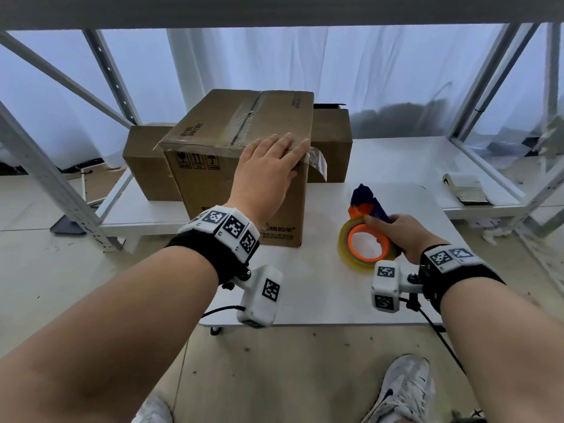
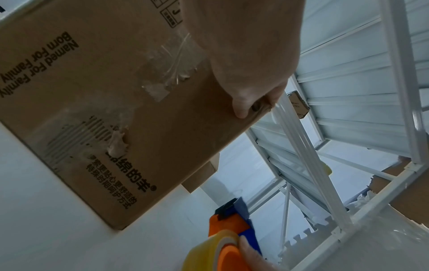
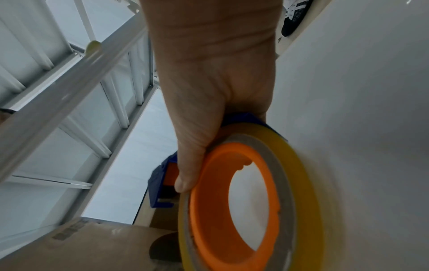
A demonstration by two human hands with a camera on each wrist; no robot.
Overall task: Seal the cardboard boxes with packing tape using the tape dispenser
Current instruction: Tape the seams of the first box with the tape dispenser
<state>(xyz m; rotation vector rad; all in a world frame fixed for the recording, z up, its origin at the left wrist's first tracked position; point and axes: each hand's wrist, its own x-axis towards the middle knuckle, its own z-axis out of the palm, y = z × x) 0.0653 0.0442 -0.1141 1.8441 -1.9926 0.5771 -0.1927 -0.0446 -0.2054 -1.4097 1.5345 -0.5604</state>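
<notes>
A brown cardboard box [image 1: 213, 184] stands on the white table [image 1: 320, 294], clear tape running along its top seam. My left hand [image 1: 274, 157] lies flat on the box's top at the front right corner, fingers straight; the thumb [image 2: 241, 110] rests on the front face [image 2: 92, 91]. A loose strip of clear tape [image 1: 319, 161] curls off that corner. To the right, my right hand [image 1: 393, 230] grips the orange and blue tape dispenser [image 1: 364, 239] with its yellowish roll [image 3: 301, 183], low over the table and apart from the box.
Two more cardboard boxes stand behind, one at the left [image 1: 143, 166] and one at the right [image 1: 331, 138]. Grey shelf posts [image 1: 45, 178] flank the table. A folded stack [image 1: 465, 190] lies on the low shelf at right. My shoes [image 1: 403, 389] are below the table's front edge.
</notes>
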